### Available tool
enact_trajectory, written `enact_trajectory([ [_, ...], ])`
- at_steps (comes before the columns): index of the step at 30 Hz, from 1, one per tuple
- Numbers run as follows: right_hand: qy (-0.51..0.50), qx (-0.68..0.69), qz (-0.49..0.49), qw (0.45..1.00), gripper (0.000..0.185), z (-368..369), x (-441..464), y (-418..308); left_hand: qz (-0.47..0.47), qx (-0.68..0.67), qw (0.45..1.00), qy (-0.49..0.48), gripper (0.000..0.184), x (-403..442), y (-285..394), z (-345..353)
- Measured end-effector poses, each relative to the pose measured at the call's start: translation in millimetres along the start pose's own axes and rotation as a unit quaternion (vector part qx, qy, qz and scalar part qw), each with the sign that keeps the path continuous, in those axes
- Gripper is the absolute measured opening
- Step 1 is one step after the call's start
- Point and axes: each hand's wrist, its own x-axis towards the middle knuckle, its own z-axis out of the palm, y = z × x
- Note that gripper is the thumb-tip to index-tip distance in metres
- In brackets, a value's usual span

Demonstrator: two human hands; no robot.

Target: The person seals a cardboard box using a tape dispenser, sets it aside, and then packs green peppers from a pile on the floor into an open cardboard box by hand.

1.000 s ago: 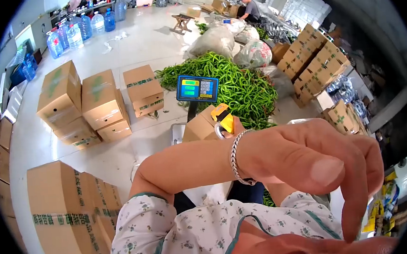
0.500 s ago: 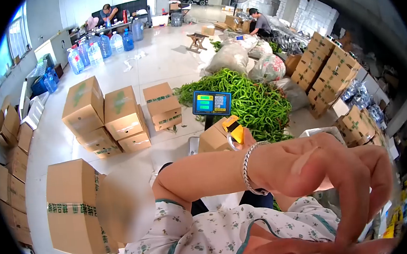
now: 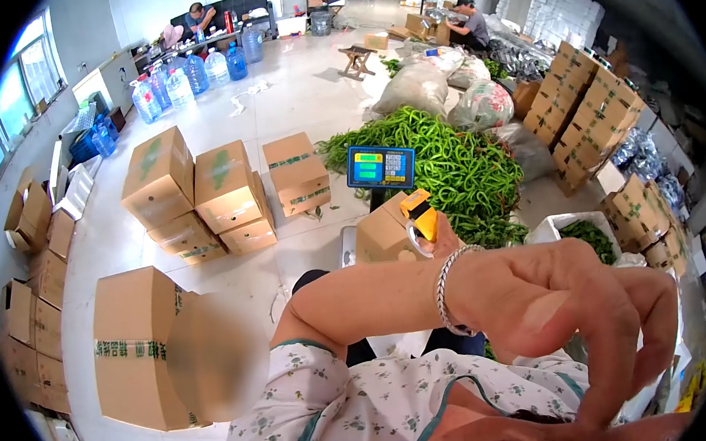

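Observation:
My left arm reaches across in front of me, a braided silver bracelet on its wrist. My left hand (image 3: 580,310) is large at the lower right, fingers curled downward and thumb folded in; the fingertips meet skin at the bottom edge, and anything inside them is hidden. Beyond the wrist, my right hand (image 3: 447,236) is closed around a yellow and black tape dispenser (image 3: 421,213). This dispenser is against a cardboard box (image 3: 380,233), which rests on a scale with a blue display (image 3: 381,167). The left arm covers the box's near side.
Green peppers (image 3: 448,163) lie heaped behind the scale, beside filled sacks (image 3: 411,90). Cardboard boxes (image 3: 226,185) stand at left, with a larger one (image 3: 135,354) nearer. A white bin (image 3: 544,229) holds greens. One person (image 3: 470,27) sits far right, another (image 3: 199,19) far left.
The whole scene has shifted right in view, and more of the white bin shows. The far-right person has raised their head and arms. Both my hands keep nearly the same pose.

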Motion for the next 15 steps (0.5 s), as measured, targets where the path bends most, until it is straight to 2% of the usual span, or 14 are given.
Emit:
enact_trajectory([
  [2,0.011,-0.024,-0.021,0.999,0.073,2,3,8,-0.026,0.041,0.998,-0.043,0.055,-8,6,-27],
  [3,0.022,-0.056,-0.047,0.997,0.073,4,6,16,-0.048,0.079,0.996,-0.016,0.051,-17,11,-44],
  [4,0.038,-0.102,-0.08,0.991,0.073,7,10,28,-0.069,0.134,0.987,0.053,0.046,-30,26,-62],
  [6,0.063,-0.174,-0.123,0.975,0.074,10,24,46,-0.131,0.252,0.937,0.205,0.038,-75,50,-98],
  [8,0.054,-0.151,-0.086,0.983,0.074,9,15,54,-0.162,0.306,0.853,0.39,0.031,-129,79,-138],
  [9,0.027,-0.095,-0.042,0.994,0.074,3,10,40,-0.154,0.237,0.81,0.514,0.028,-163,103,-164],
  [10,0.005,-0.041,0.006,0.999,0.074,-3,5,25,-0.158,0.283,0.663,0.675,0.026,-187,113,-170],
  [12,0.017,-0.026,0.019,0.999,0.072,-7,5,14,-0.212,0.327,0.544,0.743,0.023,-270,135,-209],
  [15,0.013,0.008,-0.011,1.0,0.07,-6,6,16,-0.307,0.246,0.495,0.775,0.022,-306,107,-210],
])
